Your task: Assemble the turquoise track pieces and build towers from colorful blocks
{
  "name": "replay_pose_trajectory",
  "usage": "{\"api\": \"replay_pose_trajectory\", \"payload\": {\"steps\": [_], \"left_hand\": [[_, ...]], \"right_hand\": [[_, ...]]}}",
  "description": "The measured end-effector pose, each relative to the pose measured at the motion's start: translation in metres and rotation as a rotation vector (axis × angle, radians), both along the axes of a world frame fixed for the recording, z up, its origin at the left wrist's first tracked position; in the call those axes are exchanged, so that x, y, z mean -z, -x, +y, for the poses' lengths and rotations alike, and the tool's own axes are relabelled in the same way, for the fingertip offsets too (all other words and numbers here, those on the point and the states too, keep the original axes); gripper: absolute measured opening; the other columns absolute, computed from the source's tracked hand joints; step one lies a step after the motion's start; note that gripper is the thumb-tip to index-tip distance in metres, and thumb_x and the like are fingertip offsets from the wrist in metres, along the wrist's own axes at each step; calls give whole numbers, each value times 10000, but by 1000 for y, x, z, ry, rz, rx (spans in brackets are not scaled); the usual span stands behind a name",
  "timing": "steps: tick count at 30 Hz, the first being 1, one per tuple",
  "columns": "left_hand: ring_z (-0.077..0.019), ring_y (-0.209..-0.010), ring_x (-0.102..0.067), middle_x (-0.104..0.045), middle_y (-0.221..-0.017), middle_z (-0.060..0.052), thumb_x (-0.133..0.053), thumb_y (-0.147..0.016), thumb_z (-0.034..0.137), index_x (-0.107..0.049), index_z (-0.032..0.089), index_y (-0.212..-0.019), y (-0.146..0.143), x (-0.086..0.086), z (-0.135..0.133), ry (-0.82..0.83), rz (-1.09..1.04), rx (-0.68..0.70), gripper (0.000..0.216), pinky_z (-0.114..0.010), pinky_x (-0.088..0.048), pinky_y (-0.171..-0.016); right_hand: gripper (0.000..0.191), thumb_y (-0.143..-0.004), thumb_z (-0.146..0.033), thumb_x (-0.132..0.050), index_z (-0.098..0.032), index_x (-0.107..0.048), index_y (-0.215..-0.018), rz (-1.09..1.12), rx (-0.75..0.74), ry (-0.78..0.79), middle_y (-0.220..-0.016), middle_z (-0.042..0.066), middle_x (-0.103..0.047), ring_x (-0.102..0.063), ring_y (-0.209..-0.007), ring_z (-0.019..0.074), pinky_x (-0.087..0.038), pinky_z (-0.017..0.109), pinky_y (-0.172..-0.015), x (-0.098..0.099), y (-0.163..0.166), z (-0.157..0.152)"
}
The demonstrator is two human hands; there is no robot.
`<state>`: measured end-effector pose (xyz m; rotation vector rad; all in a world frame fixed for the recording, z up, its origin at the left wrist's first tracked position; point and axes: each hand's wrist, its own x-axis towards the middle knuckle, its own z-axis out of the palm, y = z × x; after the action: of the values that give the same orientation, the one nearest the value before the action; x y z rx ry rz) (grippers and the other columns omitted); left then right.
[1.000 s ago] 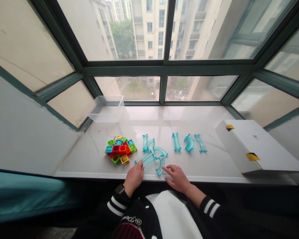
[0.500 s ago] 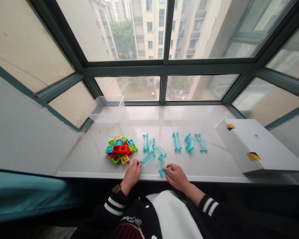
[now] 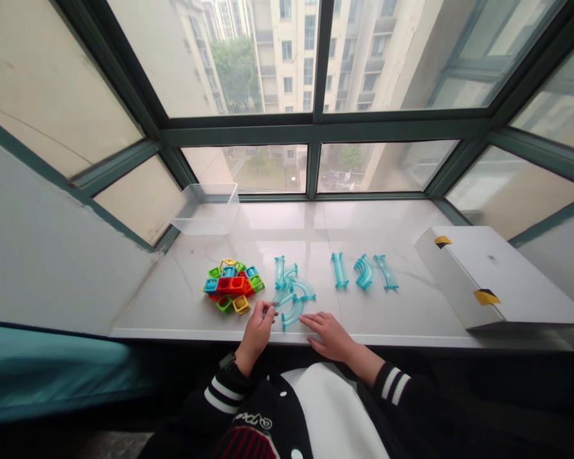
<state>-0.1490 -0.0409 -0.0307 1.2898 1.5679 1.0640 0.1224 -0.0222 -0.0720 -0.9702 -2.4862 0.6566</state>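
My left hand [image 3: 258, 326] is closed in a pinch on the near end of a translucent blue track piece [image 3: 282, 297]. My right hand [image 3: 332, 336] has its fingers stretched out and apart, the fingertips at the edge of a curved blue track piece [image 3: 294, 313] lying on the sill. More see-through blue track pieces [image 3: 279, 271] are clustered just beyond, some overlapping, so their exact outlines are hard to separate. To the left of them sits a pile of red, green, yellow and blue plastic blocks [image 3: 230, 285].
Three blue track pieces stand apart in a row: a straight one [image 3: 339, 270], a curved one [image 3: 364, 272] and a wavy one [image 3: 386, 273]. A clear plastic bin [image 3: 205, 225] is at the back left. A white box [image 3: 507, 274] occupies the right. The sill [image 3: 411, 325] ends close to my body.
My right hand has moved left and slightly forward, and the curved piece beside it has shifted left and turned, closing up the cluster. My left hand keeps its pinch with little movement.
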Motion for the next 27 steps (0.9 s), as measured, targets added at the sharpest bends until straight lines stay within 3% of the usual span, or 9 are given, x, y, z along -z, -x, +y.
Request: {"api": "replay_pose_trajectory", "payload": {"steps": [6, 12, 18, 23, 27], "left_hand": [[-213, -904, -710, -720, -1102, -100, -493, -985, 617, -623, 205, -1035, -13, -12, 1, 54, -115, 56, 435, -364, -610, -790], [-183, -849, -687, -713, -1215, -114, -469, -996, 540, -587, 211, -1033, -39, -24, 10, 109, -260, 152, 352, -351, -603, -780], [-211, -903, -664, -688, -1074, -66, -458, -1035, 492, -633, 233, -1171, -61, -37, 21, -11, -83, 285, 341, -352, -595, -806], [-257, -1195, -620, -649, -1238, -111, -507, -1055, 383, -699, 226, -1191, -75, -55, 27, -238, 98, 416, 283, -441, -508, -1118], [-259, -1235, -621, -616, -1318, -124, -549, -1037, 304, -684, 231, -1317, -84, -61, 26, -263, 113, 429, 319, -452, -537, -1102]], "right_hand": [[541, -947, -199, -600, -288, -595, -1481, 154, 81, 55, -1285, 102, -747, -699, -1139, 262, -555, 465, -1023, -15, -2, 6], [549, -996, -220, -579, -322, -519, -1532, 360, 152, 84, -1200, 73, -745, -709, -930, 202, -603, 417, -924, -53, -11, 8], [542, -1028, -210, -554, -349, -516, -1551, 464, 138, 23, -1183, 65, -737, -703, -919, 195, -614, 394, -896, -80, -16, 5], [553, -1040, -195, -535, -355, -519, -1569, 455, 112, -27, -1173, 70, -742, -708, -979, 210, -615, 402, -917, -86, -17, 8], [431, -1051, -193, -530, -306, -639, -1452, 460, 159, -83, -1120, 82, -762, -721, -1009, 219, -612, 396, -917, -82, -18, 9]]}}
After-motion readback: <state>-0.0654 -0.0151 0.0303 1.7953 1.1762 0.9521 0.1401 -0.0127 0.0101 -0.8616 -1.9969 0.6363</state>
